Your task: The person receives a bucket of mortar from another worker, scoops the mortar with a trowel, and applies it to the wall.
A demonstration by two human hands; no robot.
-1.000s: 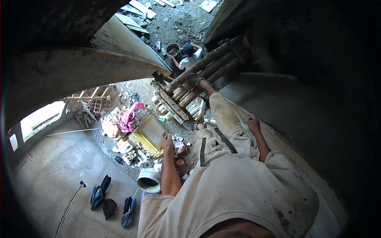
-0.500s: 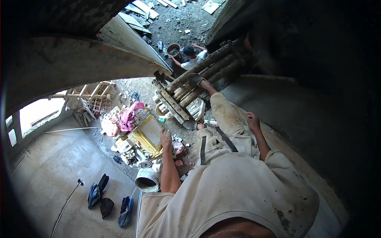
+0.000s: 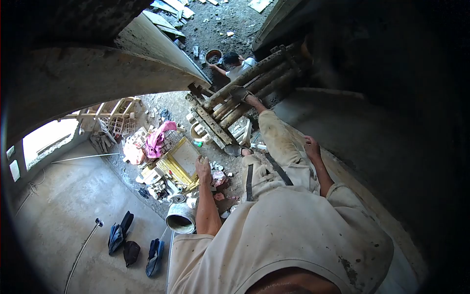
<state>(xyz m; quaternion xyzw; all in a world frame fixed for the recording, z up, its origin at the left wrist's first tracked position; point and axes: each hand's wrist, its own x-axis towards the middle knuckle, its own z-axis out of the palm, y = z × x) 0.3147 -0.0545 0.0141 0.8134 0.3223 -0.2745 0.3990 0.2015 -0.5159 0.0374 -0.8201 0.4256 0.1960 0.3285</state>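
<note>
My left hand hangs in the air at my left side, fingers loosely apart, holding nothing that I can see. Below it on the ground lies a yellow-framed panel, apart from the hand as far as I can tell. At my right side is my right hand, its fingers loosely bent and apart, nothing visible in it. My shoes rest on a scaffold of wooden poles, one foot farther forward than the other.
A co-worker in a white shirt reaches toward a round bucket beyond the poles. A pink cloth and rubble lie below left. A large pail stands near dark cloth items. A curved concrete edge spans the upper left.
The view has shifted slightly. The co-worker's far arm has drawn in toward the head. My hands and feet keep nearly the same position.
</note>
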